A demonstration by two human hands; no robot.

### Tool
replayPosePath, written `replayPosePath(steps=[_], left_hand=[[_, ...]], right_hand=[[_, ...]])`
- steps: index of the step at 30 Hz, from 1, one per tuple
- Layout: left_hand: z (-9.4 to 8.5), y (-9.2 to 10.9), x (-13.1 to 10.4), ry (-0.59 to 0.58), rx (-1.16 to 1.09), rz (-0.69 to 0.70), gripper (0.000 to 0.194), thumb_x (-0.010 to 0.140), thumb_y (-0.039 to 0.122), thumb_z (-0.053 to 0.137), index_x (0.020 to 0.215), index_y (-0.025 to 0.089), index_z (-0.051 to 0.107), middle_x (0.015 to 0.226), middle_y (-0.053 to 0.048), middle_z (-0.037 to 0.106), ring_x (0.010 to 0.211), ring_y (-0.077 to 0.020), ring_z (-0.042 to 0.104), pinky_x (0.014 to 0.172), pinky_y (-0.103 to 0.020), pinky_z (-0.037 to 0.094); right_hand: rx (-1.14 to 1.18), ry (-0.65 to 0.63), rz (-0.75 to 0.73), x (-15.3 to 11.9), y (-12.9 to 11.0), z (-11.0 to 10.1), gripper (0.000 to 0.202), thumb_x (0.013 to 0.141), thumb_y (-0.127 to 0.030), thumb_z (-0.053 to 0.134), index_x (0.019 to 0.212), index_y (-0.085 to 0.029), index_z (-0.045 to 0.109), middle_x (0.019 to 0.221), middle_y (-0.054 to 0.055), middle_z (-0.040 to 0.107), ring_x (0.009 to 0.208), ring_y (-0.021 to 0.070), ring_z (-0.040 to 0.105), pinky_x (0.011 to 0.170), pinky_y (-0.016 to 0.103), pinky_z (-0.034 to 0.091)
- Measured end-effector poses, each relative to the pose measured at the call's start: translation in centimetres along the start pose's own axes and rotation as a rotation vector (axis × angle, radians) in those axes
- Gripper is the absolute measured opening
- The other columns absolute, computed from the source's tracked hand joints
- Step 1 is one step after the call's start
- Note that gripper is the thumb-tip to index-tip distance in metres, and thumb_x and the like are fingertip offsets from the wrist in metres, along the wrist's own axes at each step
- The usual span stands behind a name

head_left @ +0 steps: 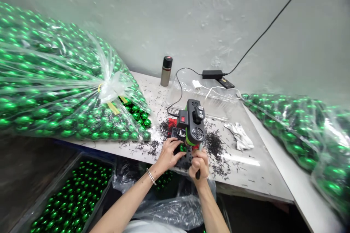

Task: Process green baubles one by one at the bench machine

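A small black and green bench machine (195, 123) with a red switch stands on the worktable (259, 174). At its front left, my left hand (170, 153) pinches a shiny green ball (183, 147), its thumb and fingers on either side. My right hand (199, 164) is wrapped round the machine's lever handle (198, 174), whose dark end shows below the fist. Red parts of the base (172, 123) show beside and under the machine. The machine head and my fingers hide the spot where the ball meets the machine.
Dark scraps (214, 143) litter the tabletop. A large tied bag of green balls (54, 91) lies left, another bag (295, 131) right. White gloves (240, 136), a bottle (166, 72) and a power adapter (212, 74) with cords are nearby. Below left is an open bin of balls (73, 193).
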State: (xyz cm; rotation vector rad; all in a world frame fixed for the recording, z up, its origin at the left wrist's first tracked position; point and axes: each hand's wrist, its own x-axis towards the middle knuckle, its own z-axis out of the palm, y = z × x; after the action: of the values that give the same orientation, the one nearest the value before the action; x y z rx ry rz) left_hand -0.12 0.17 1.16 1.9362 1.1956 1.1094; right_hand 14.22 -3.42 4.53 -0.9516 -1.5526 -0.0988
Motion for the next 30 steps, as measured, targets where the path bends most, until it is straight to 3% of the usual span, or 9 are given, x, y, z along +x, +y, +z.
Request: replayPosePath(steps=[4, 9, 13, 15, 19, 22, 24, 27, 30], left_hand=[[0.2, 0.1, 0.5, 0.007, -0.01, -0.027, 0.034, 0.083, 0.029, 0.078, 0.115, 0.02, 0.073, 0.117, -0.012, 0.071, 0.122, -0.0297, 0.06, 0.105, -0.049, 0.049], [-0.5, 0.6, -1.6, 0.072, 0.022, 0.012, 0.034, 0.086, 0.034, 0.076, 0.117, 0.019, 0.073, 0.116, -0.014, 0.072, 0.118, -0.0295, 0.062, 0.102, -0.049, 0.051], [-2.5, 0.4, -5.1, 0.077, 0.14, 0.161, 0.052, 0.087, 0.05, 0.072, 0.129, 0.019, 0.065, 0.124, -0.015, 0.07, 0.125, -0.033, 0.058, 0.107, -0.054, 0.047], [-4.3, 0.1, -5.3, 0.112, 0.233, 0.178, 0.061, 0.086, 0.058, 0.069, 0.133, 0.019, 0.062, 0.132, -0.016, 0.066, 0.127, -0.0347, 0.056, 0.107, -0.056, 0.046], [-8.9, -0.4, -0.4, 0.23, 0.522, -0.075, 0.037, 0.102, 0.034, 0.052, 0.133, 0.017, 0.061, 0.133, -0.016, 0.064, 0.126, -0.0298, 0.056, 0.106, -0.049, 0.046], [-11.5, -0.6, 4.6, 0.117, 0.722, -0.295, 0.027, 0.1, 0.021, 0.051, 0.121, 0.012, 0.066, 0.116, -0.018, 0.069, 0.112, -0.0307, 0.062, 0.101, -0.046, 0.046], [-12.0, -0.8, 6.6, 0.068, 0.735, -0.33, 0.018, 0.096, 0.018, 0.058, 0.106, 0.009, 0.07, 0.101, -0.019, 0.071, 0.105, -0.0332, 0.064, 0.097, -0.047, 0.046], [-11.8, -1.1, 7.6, 0.03, 0.685, -0.351, 0.009, 0.089, 0.017, 0.068, 0.092, 0.009, 0.07, 0.092, -0.019, 0.071, 0.103, -0.0356, 0.065, 0.092, -0.044, 0.048], [-11.7, -1.3, 7.2, 0.017, 0.609, -0.355, 0.016, 0.09, 0.022, 0.069, 0.102, 0.011, 0.071, 0.101, -0.017, 0.072, 0.101, -0.032, 0.067, 0.088, -0.04, 0.051]], right_hand=[[-0.003, 0.047, -0.073, 2.3, -1.5, -0.8, 0.034, 0.1, -0.02, 0.039, 0.066, -0.021, 0.046, 0.073, -0.002, 0.054, 0.064, 0.0111, 0.053, 0.066, 0.029, 0.045], [0.03, 0.071, 0.219, 6.7, -4.7, -2.0, 0.036, 0.099, -0.018, 0.044, 0.063, -0.02, 0.049, 0.064, -0.002, 0.053, 0.061, 0.0115, 0.053, 0.058, 0.027, 0.038], [0.033, 0.086, 0.217, 7.4, -5.5, -1.9, 0.036, 0.1, -0.02, 0.047, 0.063, -0.02, 0.05, 0.064, -0.002, 0.053, 0.061, 0.0114, 0.055, 0.058, 0.027, 0.039], [0.013, 0.107, 0.199, 6.8, -5.3, -1.6, 0.037, 0.1, -0.02, 0.046, 0.063, -0.02, 0.051, 0.064, -0.002, 0.053, 0.06, 0.0113, 0.054, 0.058, 0.027, 0.039], [0.007, 0.132, 0.202, 5.8, -5.0, -1.3, 0.038, 0.1, -0.02, 0.045, 0.063, -0.02, 0.051, 0.062, -0.003, 0.051, 0.059, 0.0114, 0.052, 0.058, 0.027, 0.038], [0.01, 0.127, 0.198, 5.6, -4.9, -1.3, 0.037, 0.1, -0.021, 0.045, 0.063, -0.02, 0.052, 0.061, -0.003, 0.051, 0.06, 0.0118, 0.052, 0.058, 0.028, 0.037], [0.011, 0.108, 0.214, 5.4, -4.8, -1.4, 0.037, 0.1, -0.021, 0.045, 0.064, -0.02, 0.052, 0.061, -0.003, 0.05, 0.061, 0.0125, 0.053, 0.059, 0.028, 0.038], [0.016, 0.093, 0.246, 5.1, -4.6, -1.5, 0.035, 0.1, -0.022, 0.045, 0.066, -0.02, 0.053, 0.063, -0.003, 0.051, 0.062, 0.0123, 0.053, 0.059, 0.028, 0.038], [0.02, 0.103, 0.234, 4.9, -4.5, -1.5, 0.034, 0.099, -0.021, 0.047, 0.065, -0.02, 0.052, 0.066, -0.002, 0.053, 0.062, 0.0123, 0.053, 0.059, 0.028, 0.038]])
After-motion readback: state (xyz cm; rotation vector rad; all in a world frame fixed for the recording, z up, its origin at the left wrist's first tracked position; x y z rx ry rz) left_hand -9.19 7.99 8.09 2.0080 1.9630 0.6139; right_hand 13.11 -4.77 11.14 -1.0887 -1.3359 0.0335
